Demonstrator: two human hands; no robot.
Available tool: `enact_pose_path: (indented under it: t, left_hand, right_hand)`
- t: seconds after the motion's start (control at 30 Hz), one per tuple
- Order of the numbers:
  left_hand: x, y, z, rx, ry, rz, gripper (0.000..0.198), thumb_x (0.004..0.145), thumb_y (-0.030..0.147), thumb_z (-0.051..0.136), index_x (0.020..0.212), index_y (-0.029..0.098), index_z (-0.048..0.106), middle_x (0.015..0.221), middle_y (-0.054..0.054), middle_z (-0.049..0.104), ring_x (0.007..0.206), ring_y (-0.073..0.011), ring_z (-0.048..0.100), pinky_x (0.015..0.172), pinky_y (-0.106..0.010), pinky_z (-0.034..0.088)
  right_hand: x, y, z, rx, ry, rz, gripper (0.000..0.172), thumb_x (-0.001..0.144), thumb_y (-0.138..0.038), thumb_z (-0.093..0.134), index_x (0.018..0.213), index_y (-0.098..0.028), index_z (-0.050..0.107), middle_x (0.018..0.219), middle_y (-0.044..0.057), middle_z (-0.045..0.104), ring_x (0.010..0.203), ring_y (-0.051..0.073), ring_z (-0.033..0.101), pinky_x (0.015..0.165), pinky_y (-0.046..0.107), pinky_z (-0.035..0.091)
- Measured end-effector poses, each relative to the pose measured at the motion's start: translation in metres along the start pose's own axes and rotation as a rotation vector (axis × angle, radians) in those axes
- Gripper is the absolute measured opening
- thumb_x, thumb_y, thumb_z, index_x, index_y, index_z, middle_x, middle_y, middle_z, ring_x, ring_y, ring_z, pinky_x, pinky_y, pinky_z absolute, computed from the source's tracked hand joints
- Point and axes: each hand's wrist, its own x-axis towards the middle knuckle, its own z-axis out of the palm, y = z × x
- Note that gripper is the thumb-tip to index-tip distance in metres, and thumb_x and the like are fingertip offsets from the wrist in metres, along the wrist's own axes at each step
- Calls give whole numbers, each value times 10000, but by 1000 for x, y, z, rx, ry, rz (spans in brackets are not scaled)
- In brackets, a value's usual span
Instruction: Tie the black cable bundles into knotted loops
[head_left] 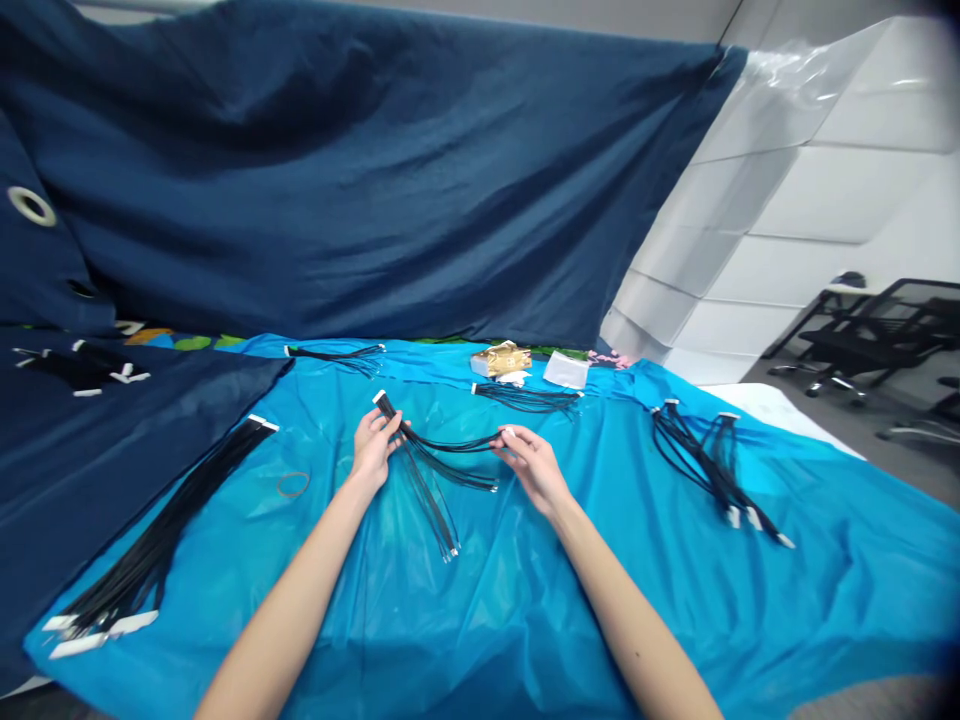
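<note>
Above the blue sheet, a black wire harness [439, 442] stretches between my two hands. My left hand [375, 445] pinches it just below its white connector [382, 402], at the upper left end. From there the wires fan out into separate strands. My right hand [531, 462] closes its fingertips on the ends of one strand, beside a small white piece. Two other strands hang loose between the hands, with small metallic tips [451, 551] at their ends. What exactly sits under the right fingertips is partly hidden.
A large bundle of black wires [184, 495] lies on the left, near a rubber band [293, 484]. More harnesses [705, 460] lie to the right and another harness [525, 398] at the back. Behind stand a tissue pack [501, 360] and a dark blue curtain [360, 180].
</note>
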Motion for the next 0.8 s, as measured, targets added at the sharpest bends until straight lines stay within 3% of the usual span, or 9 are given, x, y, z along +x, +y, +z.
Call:
enact_pose_path:
  t: [0.33,0.6,0.8]
  left_hand:
    - [2,-3,-3,32,-85,25,364,670,147,668,994,194,508,727,6,599,628,-117,601,613,-281,507]
    - [-3,0,1,38,-211,37,438,672,161,666,1085,155,518,735,-17,610,562,-97,562,516,-218,453]
    - [-7,3,6,-62,-250,-17,264,673,163,673,912,104,578,731,-24,584,504,-62,494,432,-183,374]
  right_hand:
    - [5,-3,-5,296,137,-36,287,632,-349,708,855,-194,615,655,-27,559,677,109,571,684,264,478]
    - [11,-6,-11,452,250,-102,286,601,-318,711,826,-192,589,646,-50,510,610,64,498,647,231,464]
    - [13,-8,-17,477,269,-97,252,615,-311,686,805,-190,573,598,-63,466,566,56,464,603,225,448]
